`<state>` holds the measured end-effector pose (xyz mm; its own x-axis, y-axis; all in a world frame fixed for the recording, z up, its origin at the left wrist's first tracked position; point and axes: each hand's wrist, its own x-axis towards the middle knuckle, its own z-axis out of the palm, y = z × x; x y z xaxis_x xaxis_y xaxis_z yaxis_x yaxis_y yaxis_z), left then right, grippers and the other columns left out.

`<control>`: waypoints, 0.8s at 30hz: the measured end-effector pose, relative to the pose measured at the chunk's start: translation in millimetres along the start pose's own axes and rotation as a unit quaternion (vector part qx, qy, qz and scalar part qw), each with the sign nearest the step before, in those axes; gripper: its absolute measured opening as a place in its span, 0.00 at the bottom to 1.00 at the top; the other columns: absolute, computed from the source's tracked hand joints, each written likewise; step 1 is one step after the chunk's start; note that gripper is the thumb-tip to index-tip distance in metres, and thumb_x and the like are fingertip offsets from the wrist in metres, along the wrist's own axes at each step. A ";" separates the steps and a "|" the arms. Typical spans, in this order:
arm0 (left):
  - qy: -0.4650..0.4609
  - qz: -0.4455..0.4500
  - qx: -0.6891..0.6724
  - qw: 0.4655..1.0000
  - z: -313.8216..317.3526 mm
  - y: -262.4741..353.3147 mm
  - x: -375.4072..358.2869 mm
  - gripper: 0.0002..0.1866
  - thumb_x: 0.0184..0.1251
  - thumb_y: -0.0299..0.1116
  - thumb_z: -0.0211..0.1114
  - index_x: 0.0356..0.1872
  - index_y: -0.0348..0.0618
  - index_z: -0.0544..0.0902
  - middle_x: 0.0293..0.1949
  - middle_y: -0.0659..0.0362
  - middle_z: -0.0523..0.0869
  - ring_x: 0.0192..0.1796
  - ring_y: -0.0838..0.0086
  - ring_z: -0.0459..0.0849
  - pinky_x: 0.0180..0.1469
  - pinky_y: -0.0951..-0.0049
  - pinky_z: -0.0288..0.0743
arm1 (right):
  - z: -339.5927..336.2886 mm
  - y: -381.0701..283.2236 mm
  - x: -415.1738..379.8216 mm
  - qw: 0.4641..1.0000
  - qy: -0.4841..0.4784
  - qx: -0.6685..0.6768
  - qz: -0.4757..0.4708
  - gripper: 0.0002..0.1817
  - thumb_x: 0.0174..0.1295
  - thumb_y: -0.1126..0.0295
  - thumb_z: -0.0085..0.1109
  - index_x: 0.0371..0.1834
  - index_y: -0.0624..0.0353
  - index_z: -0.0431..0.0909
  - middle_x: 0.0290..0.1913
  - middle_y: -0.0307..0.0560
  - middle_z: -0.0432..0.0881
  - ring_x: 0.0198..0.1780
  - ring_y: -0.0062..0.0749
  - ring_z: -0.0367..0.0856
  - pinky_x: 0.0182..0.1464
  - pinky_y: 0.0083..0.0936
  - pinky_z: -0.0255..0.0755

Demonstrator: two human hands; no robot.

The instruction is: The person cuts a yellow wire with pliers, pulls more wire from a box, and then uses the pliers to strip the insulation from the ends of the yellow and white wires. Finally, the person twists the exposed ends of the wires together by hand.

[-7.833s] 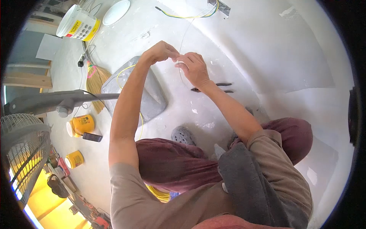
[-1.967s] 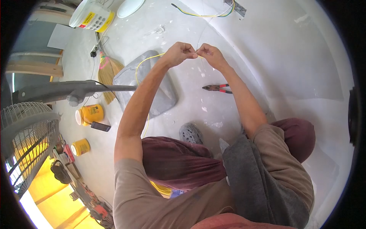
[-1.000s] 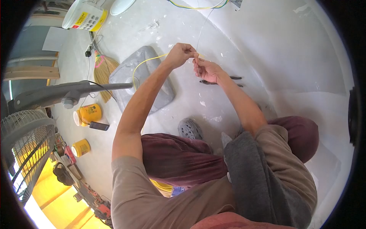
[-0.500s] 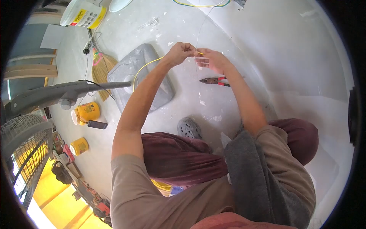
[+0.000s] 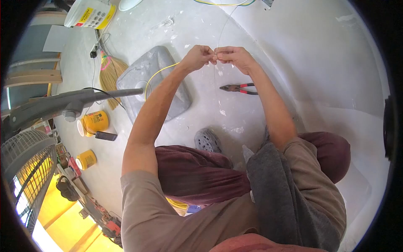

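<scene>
I have bare floor (image 5: 201, 105) between the right edge of the fan base (image 5: 138, 75) and the pliers (image 5: 238, 88), and another open strip from the right hand (image 5: 236, 58) across to the floor's edge at the wall (image 5: 336, 63). Both hands are up over the gap beyond the base's right edge, fingertips meeting. The left hand (image 5: 199, 58) has its fingers closed on the yellow wire (image 5: 157, 74), which crosses above the base and passes behind the wrist. The right fingers are pinched on the thin wire (image 5: 226, 25) at that same spot; the strands there are too fine for me to tell how they join. The thin wire runs up toward the wall's edge, its tail hanging below the fingertips. I count one pair of pliers, handles toward the wall, ending by the right forearm. Left of the base I get one broom (image 5: 111, 75) just beside its edge, two tubs (image 5: 95, 122), one bucket (image 5: 90, 14) and, near that, one lid (image 5: 130, 3). One clog (image 5: 208, 140) shows below the base's near corner.
</scene>
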<state>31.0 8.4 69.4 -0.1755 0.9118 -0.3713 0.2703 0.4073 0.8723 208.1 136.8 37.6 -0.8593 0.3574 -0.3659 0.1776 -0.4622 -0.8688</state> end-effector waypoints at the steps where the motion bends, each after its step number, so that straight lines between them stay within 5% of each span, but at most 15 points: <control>1: 0.000 0.000 -0.001 1.000 0.2 0.0 -0.3 0.14 0.71 0.41 0.72 0.39 0.38 0.86 0.31 0.61 0.91 0.32 0.81 0.79 0.36 0.78 0.72 | 0.7 0.2 0.2 1.000 0.016 -0.002 0.005 0.23 0.61 0.68 0.76 0.57 0.70 0.85 0.46 0.46 0.87 0.44 0.28 0.82 0.55 0.27 0.77; 10: 0.022 -0.049 0.046 0.997 -1.9 -2.3 -2.7 0.14 0.71 0.40 0.71 0.39 0.37 0.86 0.29 0.61 0.90 0.32 0.81 0.81 0.37 0.78 0.73 | 11.0 9.1 3.3 0.998 0.047 0.035 -0.022 0.24 0.63 0.67 0.74 0.57 0.71 0.84 0.49 0.48 0.87 0.50 0.31 0.84 0.58 0.27 0.77; 14: 0.012 0.029 -0.051 0.998 -9.1 -8.7 -6.0 0.13 0.71 0.39 0.71 0.39 0.38 0.85 0.31 0.61 0.89 0.35 0.79 0.82 0.41 0.76 0.74 | 8.9 6.0 -6.5 0.995 0.039 0.092 0.010 0.25 0.64 0.62 0.73 0.60 0.67 0.83 0.57 0.50 0.85 0.54 0.33 0.82 0.59 0.29 0.78; 15: 0.018 0.039 -0.052 0.998 -10.8 -7.8 -6.6 0.12 0.71 0.38 0.71 0.39 0.38 0.85 0.32 0.61 0.89 0.36 0.78 0.83 0.43 0.76 0.75 | 0.3 8.4 -11.1 0.995 0.017 -0.086 0.054 0.25 0.63 0.60 0.74 0.59 0.64 0.83 0.58 0.51 0.84 0.55 0.36 0.82 0.59 0.32 0.77; 16: 0.019 0.041 -0.054 0.998 -12.7 -8.2 -6.5 0.12 0.71 0.38 0.71 0.39 0.38 0.85 0.32 0.61 0.89 0.36 0.78 0.83 0.43 0.76 0.75 | -7.4 11.5 -15.6 0.961 -0.006 -0.261 0.097 0.25 0.62 0.58 0.75 0.57 0.62 0.83 0.58 0.52 0.82 0.57 0.38 0.81 0.60 0.36 0.77; 17: 0.008 0.048 -0.061 0.997 -15.2 -8.8 -6.0 0.12 0.71 0.37 0.72 0.39 0.37 0.85 0.32 0.61 0.88 0.36 0.77 0.83 0.44 0.75 0.76 | -11.6 18.4 -22.6 0.960 -0.006 -0.264 0.097 0.25 0.62 0.58 0.75 0.57 0.62 0.83 0.58 0.52 0.82 0.57 0.38 0.81 0.60 0.36 0.77; 19: -0.001 0.055 -0.072 0.996 -16.6 -13.3 -3.1 0.12 0.70 0.36 0.72 0.39 0.37 0.85 0.33 0.61 0.88 0.37 0.77 0.84 0.46 0.75 0.76 | -14.4 42.8 -45.0 0.756 -0.073 -0.645 0.081 0.27 0.55 0.58 0.78 0.54 0.59 0.80 0.57 0.53 0.79 0.60 0.46 0.80 0.61 0.43 0.76; 20: -0.010 0.047 -0.077 0.996 -17.3 -16.8 0.0 0.11 0.70 0.35 0.72 0.40 0.37 0.85 0.34 0.60 0.88 0.38 0.77 0.84 0.47 0.74 0.77 | -13.0 58.3 -55.1 0.754 -0.074 -0.647 0.082 0.27 0.55 0.58 0.78 0.54 0.59 0.80 0.57 0.53 0.79 0.60 0.46 0.80 0.61 0.43 0.76; 22: -0.017 0.039 -0.084 0.996 -18.1 -18.5 0.9 0.10 0.69 0.33 0.73 0.40 0.37 0.85 0.35 0.60 0.88 0.39 0.76 0.84 0.48 0.74 0.77 | -9.5 85.1 -69.1 0.651 -0.007 -0.758 0.021 0.32 0.49 0.59 0.81 0.54 0.60 0.76 0.57 0.54 0.77 0.60 0.52 0.78 0.63 0.48 0.74; 24: -0.018 0.039 -0.059 0.997 -18.5 -17.4 0.6 0.08 0.67 0.30 0.72 0.40 0.36 0.85 0.35 0.60 0.88 0.40 0.76 0.84 0.49 0.73 0.78 | -15.0 94.6 -68.5 0.648 -0.011 -0.761 0.011 0.31 0.51 0.62 0.79 0.56 0.60 0.75 0.58 0.54 0.76 0.61 0.53 0.78 0.63 0.48 0.73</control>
<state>8.7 0.9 59.9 -0.1245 0.9424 -0.3106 0.1674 0.3285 0.9296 291.0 80.8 -24.6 -0.8521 0.3447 -0.3939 0.4430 0.8758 -0.1919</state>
